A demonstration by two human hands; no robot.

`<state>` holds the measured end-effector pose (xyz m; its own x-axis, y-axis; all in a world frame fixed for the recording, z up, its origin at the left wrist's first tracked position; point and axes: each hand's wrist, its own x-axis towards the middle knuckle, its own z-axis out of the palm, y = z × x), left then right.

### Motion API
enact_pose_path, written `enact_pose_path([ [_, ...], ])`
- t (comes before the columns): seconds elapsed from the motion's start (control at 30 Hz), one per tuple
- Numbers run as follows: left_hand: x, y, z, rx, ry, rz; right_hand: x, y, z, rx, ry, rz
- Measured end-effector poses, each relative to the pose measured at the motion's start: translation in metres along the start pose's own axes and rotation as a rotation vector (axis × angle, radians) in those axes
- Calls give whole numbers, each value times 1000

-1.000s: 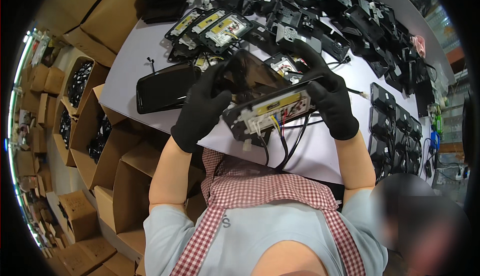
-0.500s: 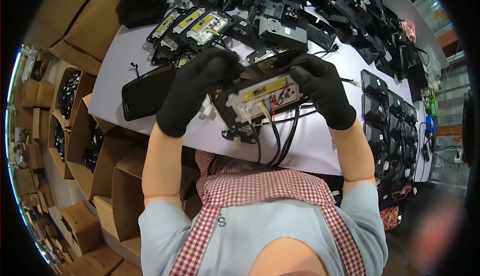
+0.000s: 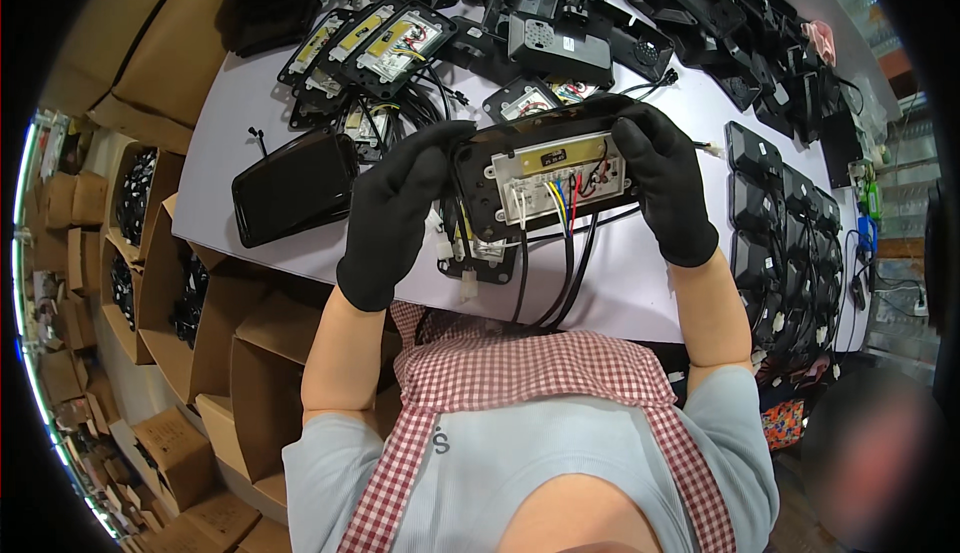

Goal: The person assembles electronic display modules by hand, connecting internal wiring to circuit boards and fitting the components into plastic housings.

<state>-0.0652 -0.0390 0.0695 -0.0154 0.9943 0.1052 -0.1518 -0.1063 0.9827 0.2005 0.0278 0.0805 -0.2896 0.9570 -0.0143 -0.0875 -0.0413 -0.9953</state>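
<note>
A: Clear to the right?
B: Passable over bare tabletop (image 3: 637,278), between right hand (image 3: 668,191) and rows of black units (image 3: 755,203); narrowed by one cable end (image 3: 711,150); walled off beyond by heaped housings (image 3: 562,50).
A: Toward near edge?
B: Barred by cables (image 3: 569,263) dangling from wired panel (image 3: 552,159); open to their right.
A: Left?
B: Tight; filled by glossy slab (image 3: 293,195) close to left hand (image 3: 393,211).

Cardboard boxes (image 3: 262,393) at left (several open); pink cloth (image 3: 820,41), upper right.

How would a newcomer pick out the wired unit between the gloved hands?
Find the near edge of the pale table, then look between the left hand and right hand. The wired unit there bares a yellow-and-white board; unlike similar units lying beyond, the right hand grips it.
</note>
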Motion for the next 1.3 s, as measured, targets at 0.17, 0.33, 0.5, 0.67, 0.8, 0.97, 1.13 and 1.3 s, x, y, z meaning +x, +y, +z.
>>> enact_pose_path([
  [0.17, -3, 3, 18, 143, 76, -36, -1, 11, 3, -7, 74, -113],
  [0.33, -1, -6, 19, 161, 151, 62, 1, 8, 11, 142, 190, -400],
  [0.5, -2, -22, 24, 108, 237, 113, -2, 7, 14, -58, 189, -134],
  [0.67, 18, -54, 17, 1257, 406, 930, 8, 43, 10, -569, 348, -558],
  [0.8, 9, -49, 24, 958, 372, 658, -9, 37, 24, -355, 373, -620],
  [0.97, 24, -43, 38, 460, 318, 378, -9, 48, -15, -4, 54, -425],
  [1.13, 23, -43, 19, 267, 314, 247, 3, 77, -110, -1321, 430, -858],
  [1.3, 6, -72, -4, 186, 352, 206, 17, 131, -42, -635, 265, -483],
])
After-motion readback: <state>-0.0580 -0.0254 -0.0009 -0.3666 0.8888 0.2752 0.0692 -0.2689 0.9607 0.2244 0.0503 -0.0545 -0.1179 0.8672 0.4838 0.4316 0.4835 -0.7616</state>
